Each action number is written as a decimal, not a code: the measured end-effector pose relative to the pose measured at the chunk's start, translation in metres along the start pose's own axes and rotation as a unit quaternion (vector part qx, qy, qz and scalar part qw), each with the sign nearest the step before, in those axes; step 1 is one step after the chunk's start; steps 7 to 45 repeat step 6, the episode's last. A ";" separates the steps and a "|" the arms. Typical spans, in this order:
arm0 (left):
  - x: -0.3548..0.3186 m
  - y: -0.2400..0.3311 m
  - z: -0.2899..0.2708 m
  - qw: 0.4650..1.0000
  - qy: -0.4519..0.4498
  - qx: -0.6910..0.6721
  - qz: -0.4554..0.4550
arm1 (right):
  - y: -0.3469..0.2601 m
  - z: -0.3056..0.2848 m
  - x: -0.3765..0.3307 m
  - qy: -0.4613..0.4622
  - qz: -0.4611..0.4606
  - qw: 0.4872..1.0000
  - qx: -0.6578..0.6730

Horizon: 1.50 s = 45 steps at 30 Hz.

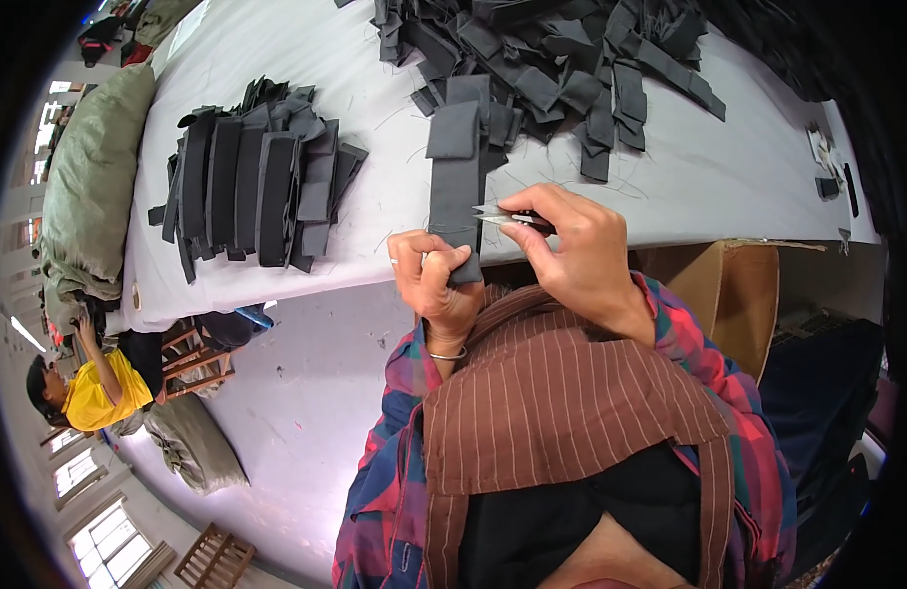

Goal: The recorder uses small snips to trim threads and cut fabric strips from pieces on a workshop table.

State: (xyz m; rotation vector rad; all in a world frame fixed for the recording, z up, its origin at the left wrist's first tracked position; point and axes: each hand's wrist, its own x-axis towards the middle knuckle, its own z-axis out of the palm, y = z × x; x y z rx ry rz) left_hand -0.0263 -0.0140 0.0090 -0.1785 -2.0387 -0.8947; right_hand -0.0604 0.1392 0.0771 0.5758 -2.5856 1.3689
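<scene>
My left hand (436,280) is closed on the near end of a dark grey fabric strip (455,187), which stretches away from me over the table edge, its far part folded over. Between the thumb and fingers of my right hand (581,245) is a pair of thread snips (517,219). Their pointed blades face left, beside the strip's right edge. Just beyond lies a loose heap of similar dark strips (542,69). To the left a neater stack of dark strips (242,187) stands in rows.
Loose threads are scattered over the white table (375,177). A cardboard box (743,294) stands under the table at right. Large stuffed sacks (95,187) lie at the left, where a person in a yellow top (105,396) works. A wooden pallet-like rack (213,558) is at the lower left.
</scene>
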 end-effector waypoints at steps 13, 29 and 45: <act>0.006 -0.006 -0.002 0.999 -0.016 -0.036 -0.002 | 0.009 -0.010 0.007 -0.086 -0.090 0.990 -0.060; 0.006 -0.006 -0.002 0.999 -0.016 -0.036 -0.002 | 0.009 -0.010 0.007 -0.086 -0.090 0.990 -0.060; 0.006 -0.006 -0.002 0.999 -0.016 -0.036 -0.002 | 0.009 -0.010 0.007 -0.086 -0.090 0.990 -0.060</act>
